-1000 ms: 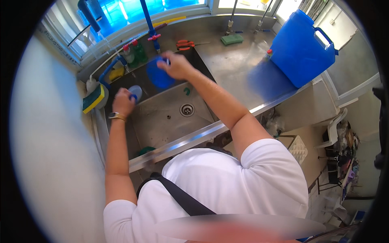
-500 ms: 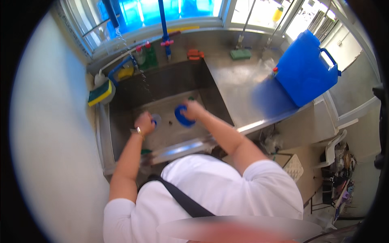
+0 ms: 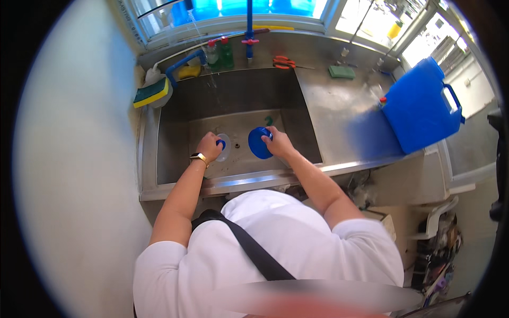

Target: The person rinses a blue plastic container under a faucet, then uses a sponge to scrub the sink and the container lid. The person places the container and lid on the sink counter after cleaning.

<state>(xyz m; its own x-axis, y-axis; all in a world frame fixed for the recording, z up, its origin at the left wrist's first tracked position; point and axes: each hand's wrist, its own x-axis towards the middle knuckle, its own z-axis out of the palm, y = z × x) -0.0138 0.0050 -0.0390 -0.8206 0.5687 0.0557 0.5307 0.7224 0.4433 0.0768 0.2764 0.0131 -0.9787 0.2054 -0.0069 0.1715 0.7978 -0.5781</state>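
Over the steel sink basin (image 3: pixel 233 164), my left hand (image 3: pixel 210 146) pinches a small blue part attached to, or lying against, a translucent round disc (image 3: pixel 226 152). A wristwatch (image 3: pixel 199 157) is on that wrist. To the right, my right hand (image 3: pixel 279 144) grips the edge of a round blue lid-like piece (image 3: pixel 258 143), thumb on its rim. Its flat round face is turned up. Just beyond the right hand a small green thing (image 3: pixel 269 121) lies in the basin, its kind unclear. A thin stream of water (image 3: pixel 213 79) falls at the back left.
A sponge (image 3: pixel 152 93) rests in a holder at the left wall. Red-capped bottles (image 3: pixel 227 55), orange-handled pliers or scissors (image 3: pixel 283 62) and a green scrubber (image 3: pixel 342 72) line the back ledge. A large blue jug (image 3: pixel 422 108) stands on the right counter.
The view has shifted, so the sink and counter appear farther right. The blue round piece has turned to show more of its face. Both hands still hold their pieces.
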